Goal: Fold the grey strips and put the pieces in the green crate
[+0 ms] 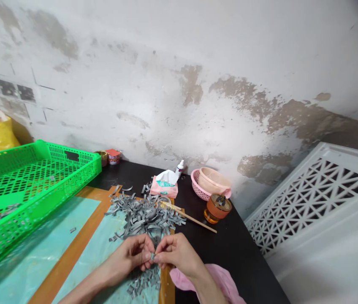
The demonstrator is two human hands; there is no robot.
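Note:
My left hand [134, 253] and my right hand [179, 253] meet fingertip to fingertip over the mat. Pinched between them is a small grey piece [153, 256], mostly covered by the fingers; it looks like one of the short strips. Just beyond the hands lies a loose heap of curled grey strips [147, 213]. Below the hands is a smaller pile of short, folded-looking grey pieces [144, 283]. A pink cloth [220, 280] lies under and beside my right forearm.
At left stands a green plastic crate [71, 177] with grey pieces inside. A thin wooden stick [198, 221], tissue pack [164, 185], white bottle [180, 168], pink baskets [201, 190] and amber jar [217, 208] sit beyond the heap. A white lattice panel [324, 198] borders the table at right.

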